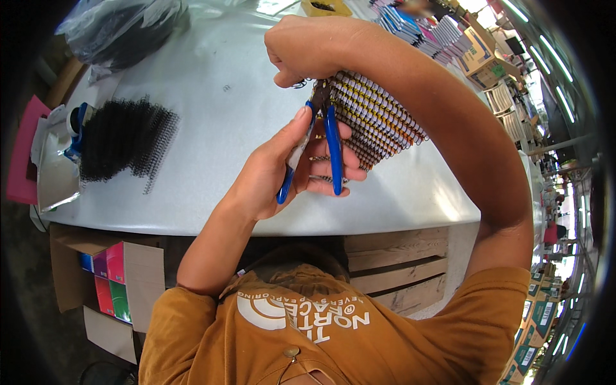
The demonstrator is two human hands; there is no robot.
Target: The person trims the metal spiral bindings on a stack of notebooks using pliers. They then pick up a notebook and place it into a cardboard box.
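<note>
My left hand (pixel 269 167) holds a pair of pliers (pixel 335 151) with blue handles, one handle against the palm and thumb, the other along the fingers. The jaws point away from me, at the far left corner of a stack of spiral-bound notebooks (pixel 378 122). Dark coils run along their edges in rows. Bent over the stack from the right, my right arm ends in a closed right hand (pixel 298 48) just beyond the jaws. A loose coil end shows under its fingers; what it grips there is mostly hidden.
A heap of black plastic coils (pixel 125 138) lies on the white-covered table (pixel 212 186) at left, beside a tape dispenser (pixel 76 131). Behind it sits a clear bag of dark material (pixel 122 32). More notebooks (pixel 401 29) stand far right. An open carton (pixel 144 276) is below the near edge.
</note>
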